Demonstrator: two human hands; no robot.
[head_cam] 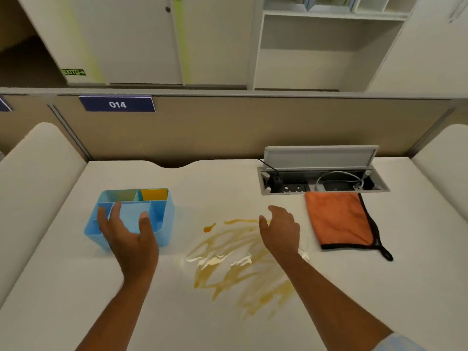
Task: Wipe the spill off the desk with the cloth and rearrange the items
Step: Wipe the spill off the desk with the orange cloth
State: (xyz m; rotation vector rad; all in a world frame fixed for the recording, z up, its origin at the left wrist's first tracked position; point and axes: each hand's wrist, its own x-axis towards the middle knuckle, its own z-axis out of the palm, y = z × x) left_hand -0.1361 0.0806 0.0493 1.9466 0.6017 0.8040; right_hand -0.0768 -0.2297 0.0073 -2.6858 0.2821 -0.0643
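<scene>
A smeared yellow-orange spill (235, 262) spreads over the middle of the white desk (63, 287). To its right lies a folded orange cloth (339, 220) with a black edge and loop. A light blue organiser (162, 211) with several compartments stands at the left. My left hand (129, 234) hovers open in front of the organiser, fingers spread over its near side, holding nothing. My right hand (279, 230) is open above the spill's right edge, a short way left of the cloth.
An open cable box (321, 183) with its grey lid raised and wires inside sits in the desk just behind the cloth. A beige partition (228, 127) with a "014" label closes the back. Padded side panels flank the desk.
</scene>
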